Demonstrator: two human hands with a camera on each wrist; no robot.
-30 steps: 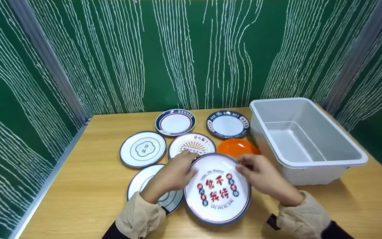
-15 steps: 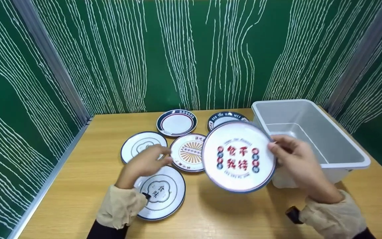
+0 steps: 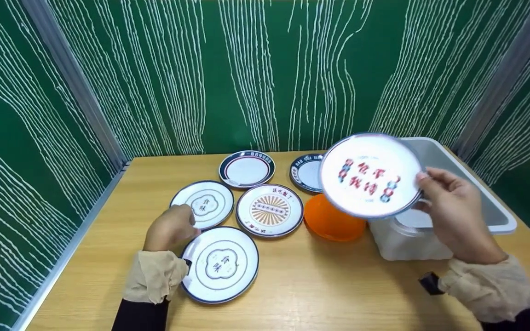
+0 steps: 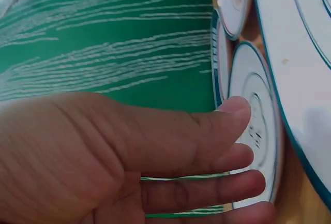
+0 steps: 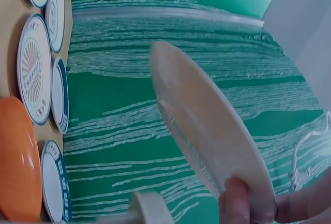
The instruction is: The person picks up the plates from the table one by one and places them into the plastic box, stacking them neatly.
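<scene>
My right hand (image 3: 460, 209) pinches the right rim of a white plate (image 3: 371, 197) with red lettering and a blue edge, thumb on top. It is raised and tilted over the bin's left side; the right wrist view shows its pale underside. My left hand (image 3: 169, 229) is over two white plates with grey flower outlines, a nearer plate (image 3: 242, 280) and a farther plate (image 3: 219, 195). In the left wrist view its fingers (image 4: 207, 189) extend fairly straight, with nothing held. Whether they touch a plate I cannot tell.
A grey-white plastic bin (image 3: 412, 246) stands at right, partly hidden. Left of it lie an orange plate (image 3: 331, 223), a sunburst plate (image 3: 269, 210) and two dark-rimmed plates, one (image 3: 246, 170) behind the sunburst, one (image 3: 305, 174) partly covered. A green wall (image 3: 242, 92) rises behind the table.
Both hands were at the lettered plate; the left has let go and moved left. My right hand has carried the plate up and right to the bin, uncovering the orange plate.
</scene>
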